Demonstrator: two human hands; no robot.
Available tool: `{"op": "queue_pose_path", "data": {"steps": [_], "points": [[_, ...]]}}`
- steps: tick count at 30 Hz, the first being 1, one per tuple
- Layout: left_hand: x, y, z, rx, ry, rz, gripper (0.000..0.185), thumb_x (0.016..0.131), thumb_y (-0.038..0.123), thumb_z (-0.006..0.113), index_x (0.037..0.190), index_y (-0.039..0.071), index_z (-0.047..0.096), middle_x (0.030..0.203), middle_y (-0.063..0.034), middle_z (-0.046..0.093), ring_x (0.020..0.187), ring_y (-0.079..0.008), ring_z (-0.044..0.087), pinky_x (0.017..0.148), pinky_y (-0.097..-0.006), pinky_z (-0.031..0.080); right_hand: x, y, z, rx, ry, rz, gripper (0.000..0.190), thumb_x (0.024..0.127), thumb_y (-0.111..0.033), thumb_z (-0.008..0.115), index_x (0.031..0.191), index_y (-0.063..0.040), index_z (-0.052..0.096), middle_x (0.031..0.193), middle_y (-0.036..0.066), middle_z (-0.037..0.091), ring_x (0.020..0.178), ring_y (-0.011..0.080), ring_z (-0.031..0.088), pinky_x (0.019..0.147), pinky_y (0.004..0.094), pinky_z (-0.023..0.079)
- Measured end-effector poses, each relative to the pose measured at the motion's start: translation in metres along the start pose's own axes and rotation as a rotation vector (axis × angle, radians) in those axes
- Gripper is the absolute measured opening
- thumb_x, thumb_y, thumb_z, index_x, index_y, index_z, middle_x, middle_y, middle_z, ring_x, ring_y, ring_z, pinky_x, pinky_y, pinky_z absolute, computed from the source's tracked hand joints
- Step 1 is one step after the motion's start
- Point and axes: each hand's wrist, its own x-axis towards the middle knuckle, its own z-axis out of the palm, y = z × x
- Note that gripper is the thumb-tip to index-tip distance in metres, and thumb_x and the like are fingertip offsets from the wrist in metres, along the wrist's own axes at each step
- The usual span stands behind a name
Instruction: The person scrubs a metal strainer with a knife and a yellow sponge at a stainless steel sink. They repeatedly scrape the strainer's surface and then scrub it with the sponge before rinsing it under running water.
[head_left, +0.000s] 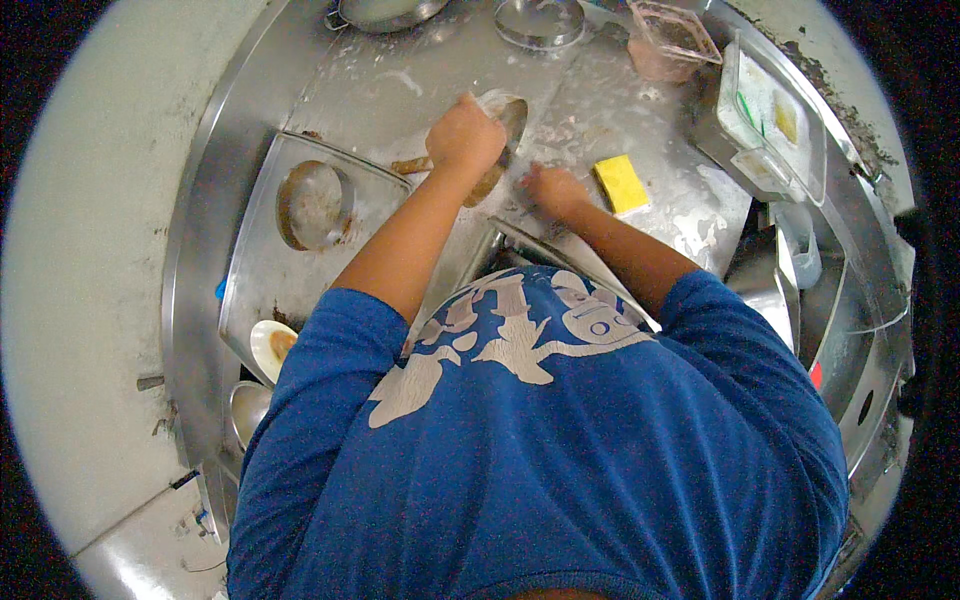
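My left hand (466, 139) is closed on a round metal pan or ring (512, 124), which is tilted and has brown residue on its inner side. The hand hides much of it. Just to the right of it, near its lower edge, is my right hand (556, 193) with curled fingers. Whether those fingers hold anything is hidden. A yellow sponge (621, 184) lies on the wet steel counter (585, 90), a little right of my right hand. Left of my left wrist shows a brownish strip (411, 165) that I cannot identify.
On the left, a metal tray (255, 255) bears a stained round metal ring (311, 206). A white dish (271, 349) and a metal bowl (251, 409) are below. A suds-filled clear container (772, 120) stands right. Behind are a round metal piece (538, 22), plastic box (675, 34) and pan (390, 11).
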Motion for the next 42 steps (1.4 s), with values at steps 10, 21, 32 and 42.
{"op": "queue_pose_path", "data": {"steps": [10,21,32,42], "points": [[0.021,-0.01,0.001,-0.032,-0.081,0.044,0.056,0.089,0.029,0.061,0.129,-0.009,0.05,0.126,-0.0323,0.062,0.118,-0.0447,0.063,0.1,-0.049,0.051,0.019,0.027,0.02,0.005,0.068,-0.022,0.039,0.1,-0.034,0.053,0.118,-0.001,0.063,0.105,0.025,0.071,0.096,0.0436,0.069,0.085,0.055,0.054],[0.021,-0.028,-0.003,-0.081,-0.034,-0.003,0.083,0.097,0.063,0.05,0.13,-0.012,0.049,0.125,-0.0342,0.062,0.117,-0.0456,0.063,0.099,-0.0505,0.05,-0.001,0.002,-0.004,0.094,-0.003,-0.017,0.046,0.101,-0.039,0.051,0.112,0.004,0.063,0.111,0.032,0.067,0.106,0.0484,0.065,0.091,0.0572,0.051],[0.014,-0.01,0.013,-0.06,0.017,0.106,0.079,0.098,0.064,0.046,0.121,-0.011,0.058,0.116,-0.0338,0.066,0.109,-0.0491,0.065,0.095,-0.0534,0.052,0.003,0.006,0.009,0.043,0.111,0.095,0.038,0.097,-0.031,0.052,0.11,0.002,0.067,0.116,0.027,0.068,0.11,0.0416,0.066,0.092,0.0541,0.053],[0.019,-0.002,0.014,-0.006,-0.002,0.056,0.071,0.096,0.06,0.053,0.125,-0.005,0.057,0.121,-0.0261,0.067,0.114,-0.0419,0.066,0.094,-0.05,0.053,0.0,0.017,0.032,-0.004,0.064,-0.028,0.046,0.101,-0.039,0.051,0.112,0.003,0.065,0.112,0.029,0.068,0.106,0.0473,0.066,0.089,0.0544,0.053]]}}
